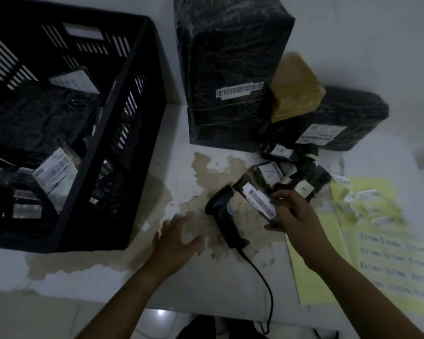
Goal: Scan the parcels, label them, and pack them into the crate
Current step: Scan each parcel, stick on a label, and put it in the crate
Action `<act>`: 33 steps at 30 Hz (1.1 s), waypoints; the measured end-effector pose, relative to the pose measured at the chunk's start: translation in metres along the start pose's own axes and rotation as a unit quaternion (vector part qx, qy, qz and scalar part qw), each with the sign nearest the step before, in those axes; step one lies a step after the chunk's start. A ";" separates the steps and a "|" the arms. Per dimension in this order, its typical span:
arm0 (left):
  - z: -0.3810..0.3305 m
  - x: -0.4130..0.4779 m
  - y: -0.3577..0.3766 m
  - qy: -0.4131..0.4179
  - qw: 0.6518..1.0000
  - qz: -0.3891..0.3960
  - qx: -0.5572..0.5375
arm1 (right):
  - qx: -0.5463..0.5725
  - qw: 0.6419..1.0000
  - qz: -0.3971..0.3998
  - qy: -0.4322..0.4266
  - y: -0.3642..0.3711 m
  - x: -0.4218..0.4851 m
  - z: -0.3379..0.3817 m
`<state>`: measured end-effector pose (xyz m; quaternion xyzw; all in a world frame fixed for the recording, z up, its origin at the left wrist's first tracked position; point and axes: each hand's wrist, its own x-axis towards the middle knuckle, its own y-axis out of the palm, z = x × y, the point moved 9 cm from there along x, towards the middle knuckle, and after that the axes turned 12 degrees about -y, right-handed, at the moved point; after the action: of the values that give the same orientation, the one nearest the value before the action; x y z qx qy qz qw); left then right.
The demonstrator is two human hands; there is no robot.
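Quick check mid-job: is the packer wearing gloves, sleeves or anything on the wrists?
No. The left hand and right hand are ungloved. Both forearms are uncovered down to the frame edge: no sleeves, watch or bands visible. Too dim to tell rings.

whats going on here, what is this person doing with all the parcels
A person is sorting parcels at a table. The right hand grips a small black parcel, barcode label up, beside the scanner lying on the table. The left hand is open left of the scanner, holding nothing. Several parcels already sit in the black crate.
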<state>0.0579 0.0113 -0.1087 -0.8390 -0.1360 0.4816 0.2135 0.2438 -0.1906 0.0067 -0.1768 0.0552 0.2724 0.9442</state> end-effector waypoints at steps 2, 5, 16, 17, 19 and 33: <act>-0.027 -0.017 -0.011 0.023 0.984 0.032 -0.172 | 0.028 1.000 0.005 0.012 0.001 -0.017 0.011; -0.061 -0.042 -0.013 0.031 0.952 0.098 -0.289 | 0.049 0.999 0.004 0.010 0.003 -0.034 0.023; -0.063 -0.078 -0.026 0.043 0.907 0.118 -0.403 | 0.072 0.996 0.025 0.050 0.032 -0.028 0.004; -0.057 -0.078 -0.030 0.037 0.902 0.105 -0.418 | 0.007 0.999 0.027 0.046 0.036 -0.023 -0.008; -0.051 -0.077 -0.041 0.027 0.885 0.080 -0.458 | -0.100 0.993 0.059 0.038 0.052 -0.011 -0.037; -0.061 -0.090 -0.077 0.028 0.828 0.024 -0.559 | -0.314 0.927 0.207 -0.007 0.121 0.019 -0.101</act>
<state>0.0645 0.0253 0.0233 -0.8312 -0.3558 0.3043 -0.2998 0.1945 -0.1225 -0.1277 -0.4467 -0.0047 0.4661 0.7636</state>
